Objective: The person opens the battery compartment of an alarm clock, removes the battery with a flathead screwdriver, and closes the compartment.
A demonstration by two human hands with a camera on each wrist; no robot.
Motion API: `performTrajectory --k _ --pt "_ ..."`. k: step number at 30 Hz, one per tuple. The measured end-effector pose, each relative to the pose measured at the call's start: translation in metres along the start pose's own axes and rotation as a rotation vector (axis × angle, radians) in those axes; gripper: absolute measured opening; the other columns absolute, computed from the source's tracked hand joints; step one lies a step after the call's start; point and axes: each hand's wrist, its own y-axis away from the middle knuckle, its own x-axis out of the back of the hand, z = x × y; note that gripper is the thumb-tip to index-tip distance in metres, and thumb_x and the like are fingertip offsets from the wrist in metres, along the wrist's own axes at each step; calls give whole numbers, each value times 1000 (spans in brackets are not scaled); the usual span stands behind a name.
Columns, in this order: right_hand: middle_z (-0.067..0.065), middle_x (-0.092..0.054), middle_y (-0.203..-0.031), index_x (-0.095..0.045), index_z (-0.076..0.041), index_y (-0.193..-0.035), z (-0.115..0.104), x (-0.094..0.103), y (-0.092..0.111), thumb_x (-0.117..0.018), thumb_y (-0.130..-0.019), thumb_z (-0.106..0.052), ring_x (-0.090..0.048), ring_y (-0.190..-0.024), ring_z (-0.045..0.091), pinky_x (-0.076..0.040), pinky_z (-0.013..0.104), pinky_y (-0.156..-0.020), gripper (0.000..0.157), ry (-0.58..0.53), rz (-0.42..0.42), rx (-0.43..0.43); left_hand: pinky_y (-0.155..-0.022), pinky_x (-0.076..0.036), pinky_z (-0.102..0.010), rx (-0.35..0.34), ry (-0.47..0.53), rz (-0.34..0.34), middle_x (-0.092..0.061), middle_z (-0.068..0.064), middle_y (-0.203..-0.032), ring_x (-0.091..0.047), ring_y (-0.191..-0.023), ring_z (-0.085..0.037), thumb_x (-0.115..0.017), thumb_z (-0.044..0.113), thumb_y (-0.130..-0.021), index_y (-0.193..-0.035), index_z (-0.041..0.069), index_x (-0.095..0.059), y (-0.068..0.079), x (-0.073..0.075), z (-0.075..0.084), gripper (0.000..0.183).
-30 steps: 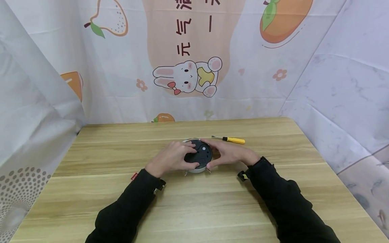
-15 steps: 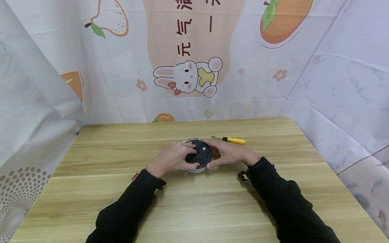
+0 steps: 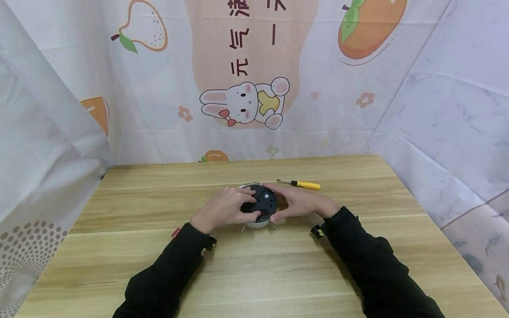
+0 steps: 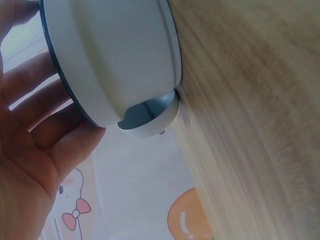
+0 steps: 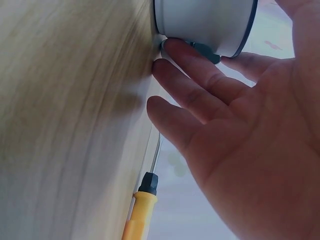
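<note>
One pale wood-grain table (image 3: 262,274); above it, left hand (image 3: 227,206) and right hand (image 3: 300,201), fingers loosely parted (neither clenched), touch the black-backed round white case (image 3: 268,203) lying between them. Its small dark recess (image 3: 263,213) seems just uncovered, so the inside looks reachable.

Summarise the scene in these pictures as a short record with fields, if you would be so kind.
Object: round white device, black back facing up
Left hand: fingers over the black back
Right hand: at the device's right side
Tool: yellow-handled screwdriver, lying beyond the right hand
Surface: wooden table
Backdrop: printed cloth
</note>
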Motion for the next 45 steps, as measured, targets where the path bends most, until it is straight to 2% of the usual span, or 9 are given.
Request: performTrajectory --k 7,15,19,35,45 --pt "-1 -51 -149 -16 -11 -163 0 -1 -1 -84 -84 -37 -51 -132 7 -38 35 -112 108 -10 -1 -23 -92 -55 -37 0 16 31 -75 -12 -110 -69 -111 -22 -66 30 -96 -97 7 -81 0 -1 -1 28" --pt "7 -51 -149 -15 -7 -163 -2 -1 0 -83 -87 -32 -51 -133 17 -39 43 -111 105 -20 -2 12 -90 -56 -36 -6 3 37 -75 -12 -111 -69 -110 -22 -64 26 -99 -96 10 -81 0 -1 -1 23" --pt "8 -50 -149 -15 -8 -163 -2 -1 0 -83 -87 -31 -52 -132 18 -39 44 -111 104 -20 -1 11 -89 -57 -36 -10 4 43 -75 -12 -111 -70 -109 -22 -65 25 -98 -96 10 -81 1 -1 -1 22" --pt "0 -53 -146 -15 -7 -163 -3 -1 -1 -84 -85 -38 -53 -129 8 -40 37 -110 108 13 2 -16 -90 -57 -38 -17 -21 58 -74 -12 -113 -70 -109 -23 -67 23 -98 -101 8 -80 1 -3 -3 20" --pt "0 -50 -149 -15 -8 -163 0 -2 -1 -84 -85 -36 -52 -130 8 -40 35 -110 107 -11 -2 -15 -90 -57 -37 -15 -33 47 -74 -11 -113 -70 -108 -22 -68 24 -98 -100 9 -81 2 -2 -2 20"
